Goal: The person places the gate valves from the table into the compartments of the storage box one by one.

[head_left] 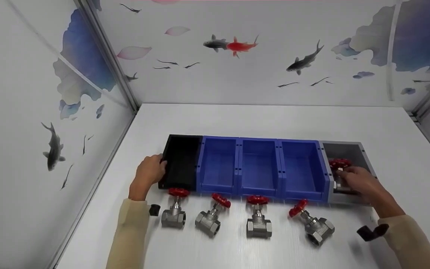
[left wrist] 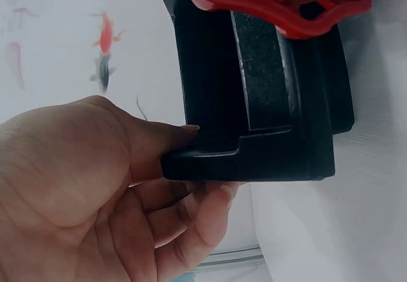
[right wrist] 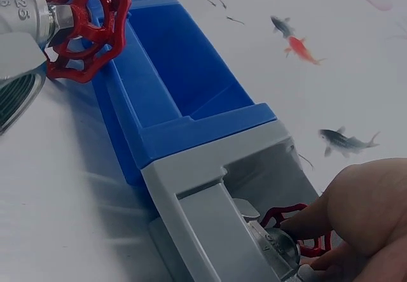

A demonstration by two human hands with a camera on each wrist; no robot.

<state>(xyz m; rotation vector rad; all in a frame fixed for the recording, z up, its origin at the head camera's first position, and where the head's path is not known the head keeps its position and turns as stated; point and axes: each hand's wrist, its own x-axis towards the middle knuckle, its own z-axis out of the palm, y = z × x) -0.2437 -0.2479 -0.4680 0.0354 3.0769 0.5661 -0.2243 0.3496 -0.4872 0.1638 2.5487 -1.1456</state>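
Observation:
My left hand (head_left: 149, 172) pinches the side wall of the black bin (head_left: 181, 160) at the row's left end. In the left wrist view the thumb lies inside the wall and the fingers are outside it. At the opposite end, my right hand (head_left: 362, 183) reaches into the grey bin (head_left: 349, 150). There it holds a metal gate valve with a red handwheel (head_left: 340, 163); the valve's body (right wrist: 273, 247) shows in the right wrist view, partly covered by the fingers and bin wall.
Three blue bins (head_left: 220, 162) join the black and grey ones in one row. Several more red-wheeled valves stand or lie along its front, including one before the black bin (head_left: 174, 216) and one tilted at right (head_left: 317, 228). Printed white walls (head_left: 237, 82) enclose the table.

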